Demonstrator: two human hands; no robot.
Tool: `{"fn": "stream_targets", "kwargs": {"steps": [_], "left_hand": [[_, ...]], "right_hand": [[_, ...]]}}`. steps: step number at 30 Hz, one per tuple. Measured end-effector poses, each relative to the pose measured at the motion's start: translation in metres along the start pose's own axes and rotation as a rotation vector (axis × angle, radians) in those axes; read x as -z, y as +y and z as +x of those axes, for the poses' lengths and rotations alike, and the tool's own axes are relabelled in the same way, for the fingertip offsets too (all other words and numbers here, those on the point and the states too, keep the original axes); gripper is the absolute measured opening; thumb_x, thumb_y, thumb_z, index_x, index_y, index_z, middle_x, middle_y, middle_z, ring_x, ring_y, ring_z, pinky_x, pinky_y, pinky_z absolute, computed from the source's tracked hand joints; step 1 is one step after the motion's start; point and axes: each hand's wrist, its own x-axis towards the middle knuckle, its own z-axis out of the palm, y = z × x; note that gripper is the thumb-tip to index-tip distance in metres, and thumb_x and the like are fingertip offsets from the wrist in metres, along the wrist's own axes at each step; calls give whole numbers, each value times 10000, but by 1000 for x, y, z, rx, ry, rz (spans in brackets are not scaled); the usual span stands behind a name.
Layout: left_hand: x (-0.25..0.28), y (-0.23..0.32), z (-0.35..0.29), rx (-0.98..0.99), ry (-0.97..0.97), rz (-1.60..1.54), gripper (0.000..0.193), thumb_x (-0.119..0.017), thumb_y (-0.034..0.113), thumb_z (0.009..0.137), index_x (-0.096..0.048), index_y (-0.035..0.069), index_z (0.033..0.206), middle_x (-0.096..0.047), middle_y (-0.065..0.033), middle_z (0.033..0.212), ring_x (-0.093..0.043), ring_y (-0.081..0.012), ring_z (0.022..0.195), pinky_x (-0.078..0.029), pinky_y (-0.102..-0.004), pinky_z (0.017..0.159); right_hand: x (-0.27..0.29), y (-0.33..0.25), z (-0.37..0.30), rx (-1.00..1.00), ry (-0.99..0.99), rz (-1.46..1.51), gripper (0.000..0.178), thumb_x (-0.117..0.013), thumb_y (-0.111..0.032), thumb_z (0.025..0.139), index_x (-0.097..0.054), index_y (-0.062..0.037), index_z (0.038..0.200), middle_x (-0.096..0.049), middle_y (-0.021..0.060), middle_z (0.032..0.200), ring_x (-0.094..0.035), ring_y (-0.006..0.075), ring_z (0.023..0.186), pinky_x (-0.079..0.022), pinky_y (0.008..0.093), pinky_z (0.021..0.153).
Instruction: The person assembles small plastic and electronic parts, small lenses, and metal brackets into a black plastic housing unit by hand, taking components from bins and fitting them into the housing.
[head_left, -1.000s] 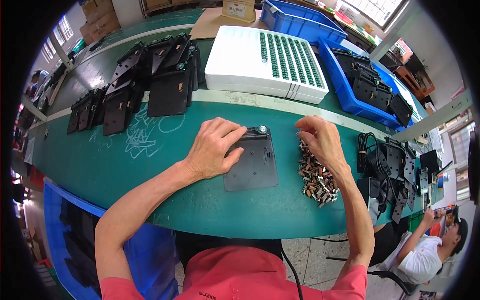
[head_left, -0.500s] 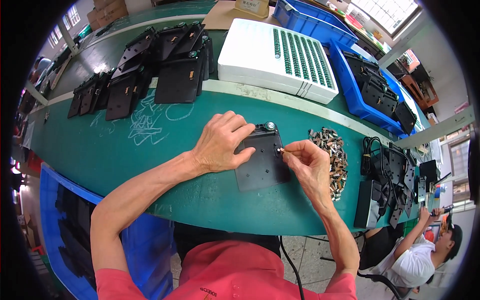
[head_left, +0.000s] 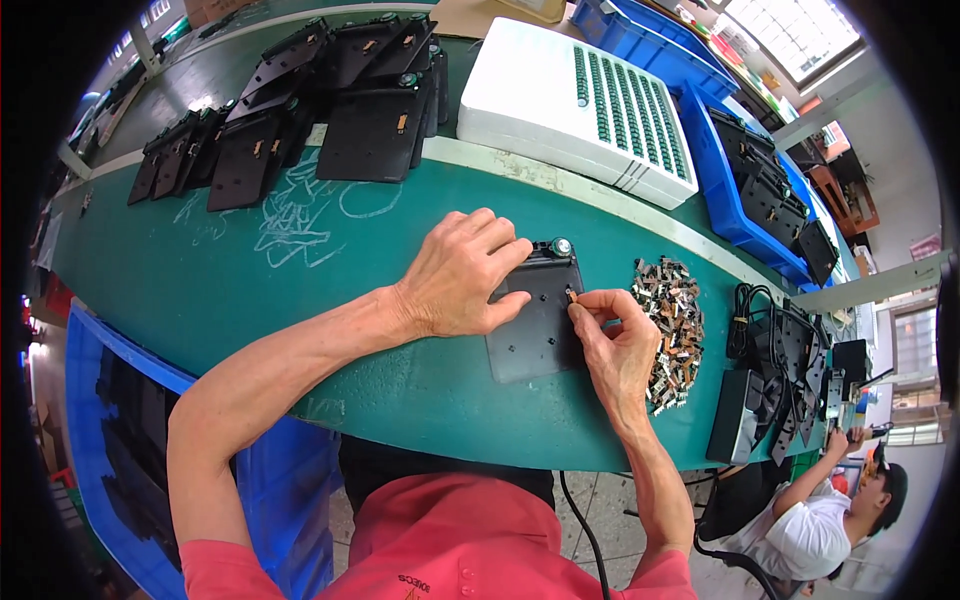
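Now right hand [head_left: 612,345] on the black plate [head_left: 535,325].

Green table [head_left: 300,290], black plate [head_left: 535,330], white tray [head_left: 520,90], blue bin [head_left: 720,170], red shirt [head_left: 440,550]

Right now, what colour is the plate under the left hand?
Black, a flat plate on the green table, seen in the head view.
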Motion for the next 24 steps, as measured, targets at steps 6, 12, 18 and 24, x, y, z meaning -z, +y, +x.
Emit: {"fn": "stream_targets", "kwargs": {"steps": [6, 12, 18, 24], "left_hand": [[0, 0, 0, -6, 8, 5, 454, -800, 216, 643, -641, 14, 1017, -589, -99, 907, -569, -263, 849, -448, -381, 744], [0, 0, -1, -9, 11, 18, 452, -799, 213, 644, -641, 14, 1018, -586, -98, 899, -567, -260, 844, -445, -381, 739], [-1, 0, 0, -8, 0, 21, 450, -800, 212, 646, -641, 15, 1017, -583, -97, 901, -565, -260, 845, -444, -378, 732], [-1, -1, -2, 1, -7, 30, 453, -803, 215, 645, -644, 14, 1018, -588, -98, 905, -570, -257, 852, -447, -378, 726]], "right_hand": [[-2, -2, 2, -13, 2, -78, 78, -728, -49, 805, -687, -6, 855, -670, 65, 723, -611, 126, 597, -477, 274, 548], [1, -10, 5, -102, -22, -52, 97, -708, -79, 839, -701, 14, 867, -678, 55, 658, -607, 95, 572, -468, 261, 529], [2, -13, 6, -98, -15, -66, 104, -703, -83, 847, -700, 20, 864, -678, 54, 655, -605, 85, 568, -466, 250, 530], [-1, -13, 5, -93, -22, -93, 92, -695, -78, 841, -691, 14, 833, -671, 53, 642, -607, 92, 556, -468, 249, 530]]}}
